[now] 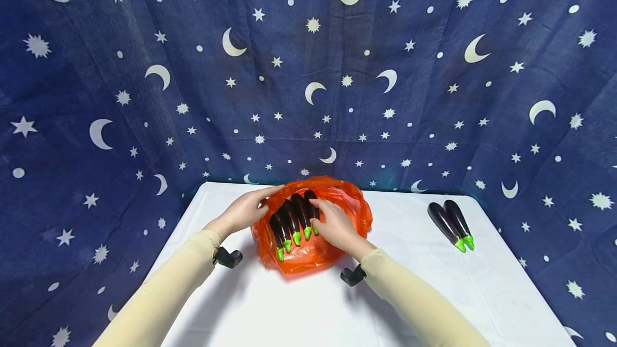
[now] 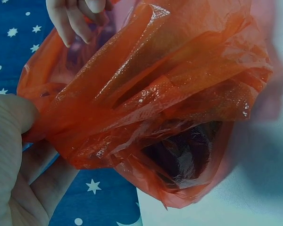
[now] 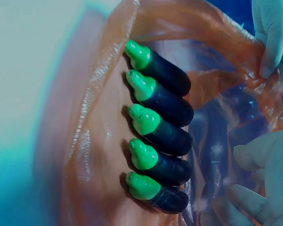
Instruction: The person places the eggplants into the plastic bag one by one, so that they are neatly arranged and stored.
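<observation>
Pinching the rim of the orange plastic bag between thumb and fingers, the left hand holds up its far left side, probably so the thin film does not sag over the mouth. Inside lie five eggplants, side by side with their green stems all toward the person; the shared direction seems meant to let them nest in a neat row. The right hand is over the rightmost of these, its fingers slightly spread and loosely bent, nothing visibly pinched; whether a fingertip touches an eggplant or the film, I cannot tell. Two more eggplants rest close together on the right of the white worktop, well apart from the bag, perhaps to leave room around its mouth.
</observation>
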